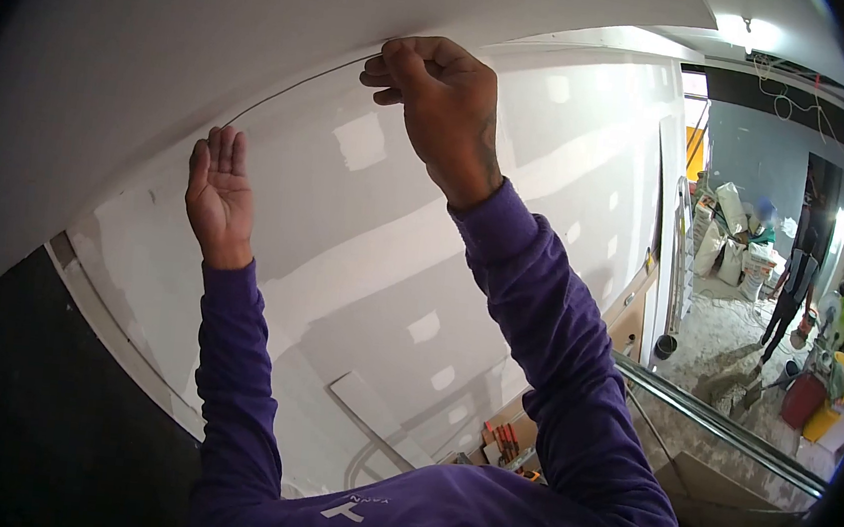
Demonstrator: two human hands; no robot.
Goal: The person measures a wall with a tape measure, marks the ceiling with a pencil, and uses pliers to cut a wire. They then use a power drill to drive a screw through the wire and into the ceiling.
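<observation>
A thin dark strand point(302, 84), wire or string, runs along the corner where the white ceiling point(212, 24) meets the patched plasterboard wall point(386, 210). My left hand point(219, 196) is raised at its lower left end, palm towards me, with thumb and fingertips closed at the strand. Higher up and to the right, my right hand point(446, 105) pinches the other visible end between thumb and forefinger, close to the ceiling. Its other fingers are curled loosely. Between the hands the strand looks drawn out, slightly curved in this wide view. Both arms are in purple sleeves.
Below right lies a metal rail point(719, 425). Orange-handled tools point(502, 441) are near the wall's foot. Farther off, a person point(793, 296) stands on the dusty floor, near white sacks point(728, 260), a black bucket point(667, 346) and a red container point(805, 399).
</observation>
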